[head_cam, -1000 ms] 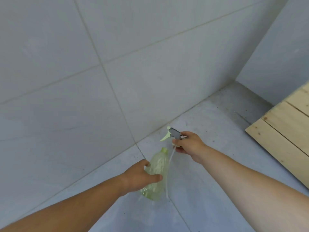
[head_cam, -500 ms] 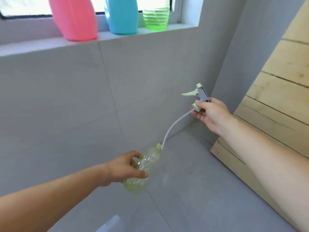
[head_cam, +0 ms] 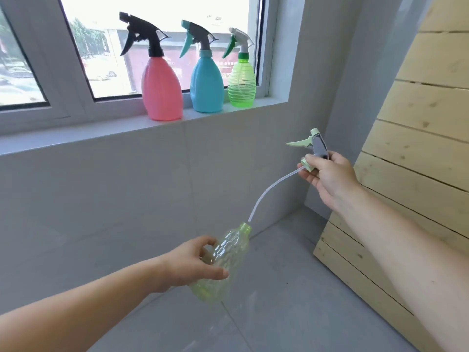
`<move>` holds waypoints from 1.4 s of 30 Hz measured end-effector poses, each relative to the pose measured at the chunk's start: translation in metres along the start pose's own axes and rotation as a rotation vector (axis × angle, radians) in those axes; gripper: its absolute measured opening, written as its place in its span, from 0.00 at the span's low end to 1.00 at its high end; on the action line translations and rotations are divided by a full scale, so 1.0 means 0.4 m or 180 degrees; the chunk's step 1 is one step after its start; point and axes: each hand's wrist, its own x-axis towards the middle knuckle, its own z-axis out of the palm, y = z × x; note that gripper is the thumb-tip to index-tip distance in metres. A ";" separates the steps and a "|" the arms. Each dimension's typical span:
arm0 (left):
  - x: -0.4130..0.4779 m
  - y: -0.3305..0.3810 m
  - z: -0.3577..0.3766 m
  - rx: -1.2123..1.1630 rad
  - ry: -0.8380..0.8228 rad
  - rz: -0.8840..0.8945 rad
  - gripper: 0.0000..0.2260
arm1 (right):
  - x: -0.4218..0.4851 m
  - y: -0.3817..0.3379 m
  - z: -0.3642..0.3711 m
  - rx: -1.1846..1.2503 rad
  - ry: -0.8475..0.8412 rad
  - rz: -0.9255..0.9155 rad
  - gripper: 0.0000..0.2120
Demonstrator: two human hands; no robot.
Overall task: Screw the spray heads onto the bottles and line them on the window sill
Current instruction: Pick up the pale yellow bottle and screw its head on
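My left hand (head_cam: 193,265) grips a clear pale-green bottle (head_cam: 223,260), tilted with its open neck up and to the right. My right hand (head_cam: 327,174) holds a light-green and grey spray head (head_cam: 311,146) well above the bottle. The head's thin clear tube (head_cam: 266,193) curves down, its tip right at the bottle's mouth. On the grey window sill (head_cam: 76,137) stand three bottles with heads on: a pink one (head_cam: 161,90) with a black head, a blue one (head_cam: 206,83) with a teal head, and a ribbed green one (head_cam: 241,83) with a white head.
A pale wooden slatted panel (head_cam: 416,158) leans against the wall at the right, close behind my right arm. Grey tiled wall (head_cam: 114,199) runs below the sill and grey tiled floor (head_cam: 279,288) lies under my hands. The sill left of the pink bottle is bare.
My view has tilted up from the floor to the window, bringing the three sill bottles into sight. My right hand has lifted the spray head away, drawing the tube almost out of the bottle.
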 end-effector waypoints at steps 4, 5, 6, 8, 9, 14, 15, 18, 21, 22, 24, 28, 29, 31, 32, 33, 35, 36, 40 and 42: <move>-0.021 0.005 0.000 -0.0093 0.0036 0.0102 0.39 | -0.035 -0.007 0.017 -0.0062 -0.0163 0.0034 0.06; -0.025 0.009 0.000 -0.0147 0.0046 0.0145 0.38 | -0.046 -0.006 0.021 -0.0090 -0.0226 0.0055 0.06; -0.028 0.014 0.000 -0.0207 0.0057 0.0197 0.37 | -0.059 -0.005 0.026 -0.0111 -0.0322 0.0100 0.07; -0.035 0.027 0.001 -0.0332 0.0068 0.0337 0.34 | -0.088 0.000 0.033 -0.0168 -0.0646 0.0295 0.09; -0.038 0.034 0.002 -0.0373 0.0087 0.0429 0.33 | -0.105 0.006 0.036 -0.0238 -0.0854 0.0411 0.11; -0.058 0.073 0.010 -0.0552 0.0253 0.0889 0.30 | -0.166 0.036 0.051 -0.0807 -0.1487 0.0579 0.14; -0.061 0.077 0.012 -0.0589 0.0247 0.0946 0.29 | -0.170 0.036 0.052 -0.0854 -0.1525 0.0562 0.14; -0.071 0.079 0.016 -0.0690 0.0130 0.1032 0.27 | -0.179 0.028 0.039 -0.1043 -0.1698 0.0494 0.13; -0.078 0.075 0.018 -0.0729 -0.0022 0.1025 0.25 | -0.187 0.028 0.018 -0.1241 -0.2011 0.0513 0.14; -0.078 0.074 0.019 -0.0757 -0.0070 0.0990 0.24 | -0.188 0.031 0.013 -0.1285 -0.2086 0.0518 0.13; -0.079 0.072 0.021 -0.0880 -0.0173 0.0899 0.23 | -0.186 0.035 0.007 -0.1295 -0.2196 0.0531 0.12; -0.079 0.078 0.022 -0.1110 -0.0468 0.0786 0.23 | -0.177 0.024 -0.004 -0.1291 -0.2455 0.0545 0.19; -0.077 0.079 0.022 -0.1102 -0.0513 0.0755 0.23 | -0.177 0.024 -0.007 -0.1370 -0.2510 0.0539 0.21; -0.076 0.077 0.022 -0.1063 -0.0569 0.0699 0.25 | -0.179 0.031 -0.008 -0.1493 -0.2542 0.0516 0.22; -0.075 0.076 0.021 -0.1062 -0.0579 0.0682 0.25 | -0.178 0.037 -0.007 -0.1490 -0.2529 0.0511 0.22; -0.075 0.077 0.021 -0.1066 -0.0583 0.0673 0.25 | -0.175 0.041 -0.006 -0.1461 -0.2506 0.0511 0.20; -0.074 0.078 0.024 -0.1024 -0.0571 0.0673 0.23 | -0.172 0.045 -0.001 -0.1512 -0.2401 0.0530 0.17; -0.072 0.079 0.027 -0.0940 -0.0516 0.0684 0.21 | -0.175 0.047 0.003 -0.1744 -0.2309 0.0517 0.16; -0.064 0.086 0.035 -0.0492 -0.0161 0.0838 0.19 | -0.200 0.072 0.029 -0.2625 -0.1717 0.0339 0.18; -0.063 0.093 0.026 -0.0538 -0.0070 0.0892 0.19 | -0.200 0.068 0.042 -0.2018 -0.1620 0.0391 0.16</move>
